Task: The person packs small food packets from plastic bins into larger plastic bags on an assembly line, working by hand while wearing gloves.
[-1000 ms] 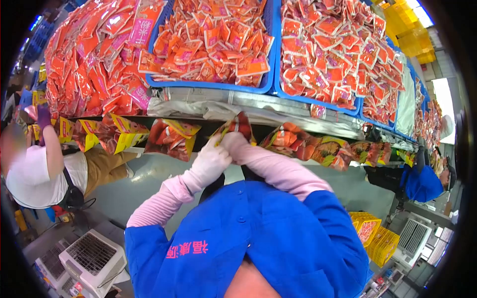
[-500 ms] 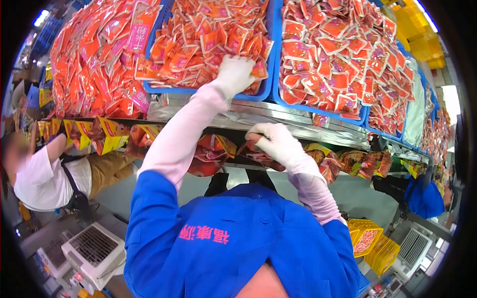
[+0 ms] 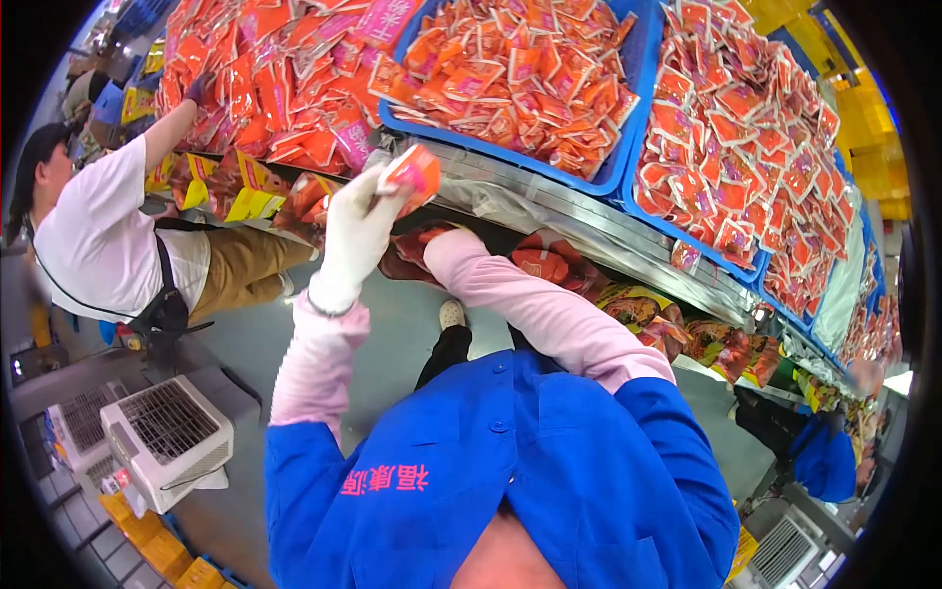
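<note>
My left hand [image 3: 353,231], in a white glove, pinches a small red-orange sachet [image 3: 420,177] with a white edge. It is raised in front of the trays, above the row of bags. My right arm, in a pink sleeve, reaches across to the left. My right hand [image 3: 442,236] is at a red bag [image 3: 404,260] along the table edge; its fingers are hidden there. Behind my hands, a blue tray [image 3: 606,185] is heaped with similar orange sachets. To its left lies a pile of larger red packets [image 3: 285,83].
A blue tray [image 3: 687,239] of red-and-white sachets stands to the right. Open printed bags [image 3: 643,314] hang along the metal table edge [image 3: 530,187]. A person [image 3: 108,221] in a white shirt works at left, reaching to the packets. White cooler units [image 3: 172,422] stand behind at left.
My left hand has come out of the middle tray with a sachet and moved down-left. My right hand has moved left to a bag. The camera view has turned, and the trays appear farther right.
</note>
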Available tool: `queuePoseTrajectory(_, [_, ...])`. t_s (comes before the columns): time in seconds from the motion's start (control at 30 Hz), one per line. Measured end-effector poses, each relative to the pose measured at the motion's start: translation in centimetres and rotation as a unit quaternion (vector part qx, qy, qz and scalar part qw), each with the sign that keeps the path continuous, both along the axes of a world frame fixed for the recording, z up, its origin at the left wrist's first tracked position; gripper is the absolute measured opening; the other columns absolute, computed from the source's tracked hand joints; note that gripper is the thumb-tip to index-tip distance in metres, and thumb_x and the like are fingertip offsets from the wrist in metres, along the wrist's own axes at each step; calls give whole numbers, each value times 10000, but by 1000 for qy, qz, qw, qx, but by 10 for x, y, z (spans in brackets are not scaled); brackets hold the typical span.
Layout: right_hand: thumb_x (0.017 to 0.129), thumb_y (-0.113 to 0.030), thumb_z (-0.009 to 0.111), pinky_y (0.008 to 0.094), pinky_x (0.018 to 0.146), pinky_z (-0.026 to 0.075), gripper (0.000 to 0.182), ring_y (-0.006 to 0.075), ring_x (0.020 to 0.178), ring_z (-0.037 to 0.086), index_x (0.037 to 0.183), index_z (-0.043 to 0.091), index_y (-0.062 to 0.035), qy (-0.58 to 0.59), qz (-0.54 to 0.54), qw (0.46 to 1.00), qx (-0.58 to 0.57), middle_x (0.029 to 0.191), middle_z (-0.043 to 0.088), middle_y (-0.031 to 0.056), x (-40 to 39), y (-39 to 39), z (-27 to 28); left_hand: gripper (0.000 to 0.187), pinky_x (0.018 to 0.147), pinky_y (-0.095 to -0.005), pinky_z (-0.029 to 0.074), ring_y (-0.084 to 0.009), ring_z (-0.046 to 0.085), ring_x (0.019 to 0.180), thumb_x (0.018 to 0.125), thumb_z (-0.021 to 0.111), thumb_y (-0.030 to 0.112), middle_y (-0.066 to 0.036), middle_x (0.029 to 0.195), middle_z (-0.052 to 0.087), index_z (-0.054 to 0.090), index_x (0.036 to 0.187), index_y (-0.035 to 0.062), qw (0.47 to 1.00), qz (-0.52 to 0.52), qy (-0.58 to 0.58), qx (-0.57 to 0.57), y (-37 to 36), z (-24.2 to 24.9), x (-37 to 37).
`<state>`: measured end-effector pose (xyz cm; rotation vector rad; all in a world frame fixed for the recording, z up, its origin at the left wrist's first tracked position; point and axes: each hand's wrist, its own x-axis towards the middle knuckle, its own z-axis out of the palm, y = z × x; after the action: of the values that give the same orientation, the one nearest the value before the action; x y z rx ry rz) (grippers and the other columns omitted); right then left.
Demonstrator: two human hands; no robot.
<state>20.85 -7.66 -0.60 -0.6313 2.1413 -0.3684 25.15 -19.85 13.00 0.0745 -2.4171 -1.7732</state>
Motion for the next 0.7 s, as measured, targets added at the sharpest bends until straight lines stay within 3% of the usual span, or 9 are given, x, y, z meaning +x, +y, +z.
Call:
queuePoseTrajectory(0.03, [918, -418, 562, 475, 873, 541, 333, 356, 1061, 690, 1100, 765, -226, -31, -55, 998, 12, 1136, 731, 133, -2, -7, -5, 239, 879, -254, 498, -83, 618, 962, 990, 608, 41, -41, 1051, 689, 645, 1216, -26, 996, 24, 10, 89, -8, -1, 17])
queuePoseTrajectory(0.13, [857, -260, 663, 469, 782, 548, 250, 401, 935, 689, 1010, 719, -71, 196, 89, 966, -140, 943, 731, 170, -6, 51, 118, 222, 925, -285, 526, -123, 652, 1020, 1004, 601, 35, -60, 1123, 691, 641, 1214, -23, 973, 80, 21, 214, -17, 5, 53])
queuePoseTrajectory(0.2, [871, -197, 669, 341, 716, 541, 245, 173, 796, 701, 1039, 694, -20, 105, -113, 973, -169, 844, 719, 87, -8, 99, 182, 131, 830, -324, 567, -176, 682, 981, 990, 590, 12, -64, 1083, 696, 657, 1103, 6, 933, 0, 3, 360, -3, 9, 66])
queuePoseTrajectory(0.27, [892, -332, 731, 352, 701, 510, 322, 142, 722, 623, 1003, 695, -32, 84, -266, 925, -258, 754, 667, 102, -5, 146, 197, 196, 850, -373, 576, -213, 714, 960, 957, 631, 6, -105, 1095, 702, 654, 1150, 30, 990, -121, 68, 27, 21, -11, 62])
queuePoseTrajectory(0.33, [894, -323, 760, 301, 688, 484, 317, 72, 719, 515, 1011, 695, -36, 108, -322, 899, -276, 735, 628, 50, 6, 179, 188, 148, 838, -382, 557, -262, 704, 975, 885, 688, 22, -118, 1034, 707, 678, 1031, 45, 985, -160, 64, -7, 78, -16, 54])
queuePoseTrajectory(0.4, [922, -223, 694, 343, 752, 528, 211, 137, 780, 644, 1032, 696, -43, 127, -283, 903, -298, 846, 700, 121, 24, 185, 172, 97, 824, -383, 533, -293, 687, 960, 835, 717, 113, -131, 973, 710, 691, 917, 67, 948, -192, 190, -168, 105, -67, 36])
queuePoseTrajectory(0.53, [858, -135, 628, 450, 808, 547, 251, 419, 922, 660, 1096, 689, -85, 144, 17, 986, -84, 993, 689, 204, 25, 162, 147, 224, 745, -355, 485, -254, 663, 785, 778, 728, 210, -81, 867, 678, 692, 953, 76, 826, -336, 123, -436, 88, -85, 32])
queuePoseTrajectory(0.6, [888, -147, 597, 442, 815, 547, 226, 389, 941, 687, 1067, 712, -72, 29, 127, 991, 17, 992, 710, 194, 11, 128, 131, 176, 778, -376, 471, -247, 662, 784, 790, 673, 250, -67, 838, 680, 692, 883, 102, 751, -414, 142, -494, 68, -79, 34])
queuePoseTrajectory(0.7, [897, -184, 616, 454, 876, 543, 245, 351, 1003, 696, 1092, 743, -107, -15, 237, 964, 119, 1095, 727, 161, 5, 81, 2, 89, 768, -379, 484, -247, 657, 770, 792, 632, 183, -61, 780, 673, 697, 805, 125, 748, -420, 117, -501, 64, -88, 38])
